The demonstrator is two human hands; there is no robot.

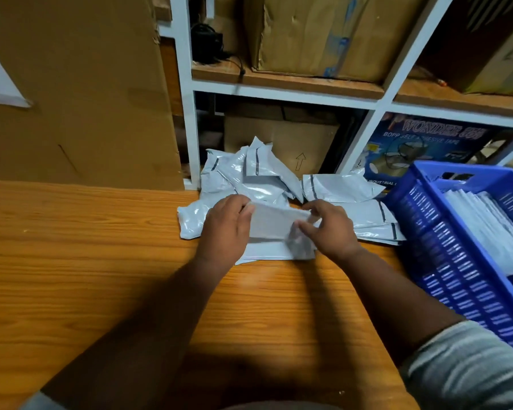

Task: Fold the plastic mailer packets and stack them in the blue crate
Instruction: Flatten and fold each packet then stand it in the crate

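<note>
Left hand (224, 224) and right hand (328, 226) pinched white mailer (274, 224) mid-fold over desk (86, 247); blue crate (444, 255) at 3 o'clock.

The mailer (274, 224) between the left hand (225, 223) and the right hand (328, 229) is pale grey-white. The pile of mailers (249, 176) beyond the hands is glossy white with dark stripes. Right of the right hand, the crate (444, 238) is bright blue. The table (86, 247) under the hands is orange-brown woodgrain.
</note>
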